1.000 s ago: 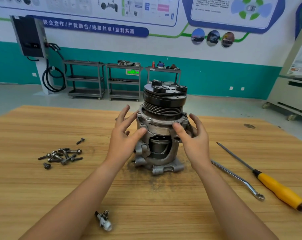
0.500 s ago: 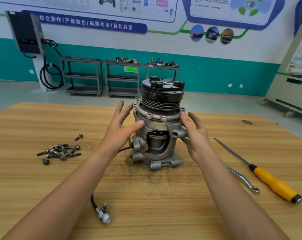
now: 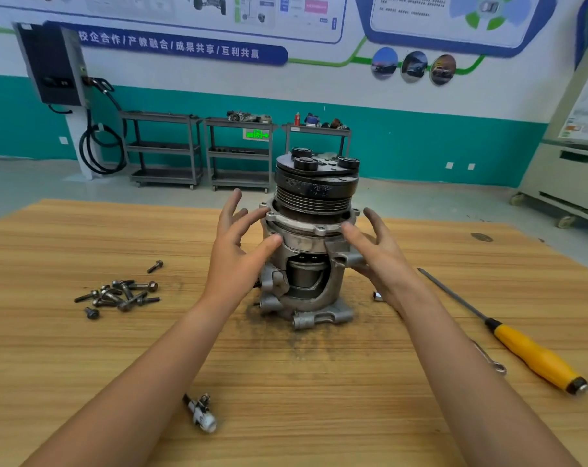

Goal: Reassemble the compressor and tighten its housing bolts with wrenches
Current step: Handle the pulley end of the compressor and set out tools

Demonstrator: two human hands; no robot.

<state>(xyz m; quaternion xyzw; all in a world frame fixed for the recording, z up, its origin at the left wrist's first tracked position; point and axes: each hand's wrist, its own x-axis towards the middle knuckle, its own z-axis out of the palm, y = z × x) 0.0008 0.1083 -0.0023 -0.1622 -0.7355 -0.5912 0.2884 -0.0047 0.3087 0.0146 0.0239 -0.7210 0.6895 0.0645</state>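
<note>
Compressor: it is seen standing upright at the middle of the wooden desk, on its cast mounting lugs. A grey metal housing forms its lower part. A cut-out in the front exposes a darker cylindrical part inside. A flange with small bolt holes is seen round the top of the housing, and above it a black grooved pulley is carried, capped by a plate with three round black bosses. Dark grime is scattered on the desk round the base.

The compressor is flanked by both hands at the height of the flange. The left hand is held open on its left side, fingers spread and pointing up, with the thumb tip laid against the housing just under the flange. The right hand is held open on its right side, fingers spread. Its foremost fingertip is at the flange edge and its palm is just beside a projecting lug. Nothing is gripped by either hand.

A heap of loose bolts lies well to the left. A yellow-handled screwdriver lies to the right, with a wrench largely hidden by the right forearm. A small white plug lies near the front edge.
</note>
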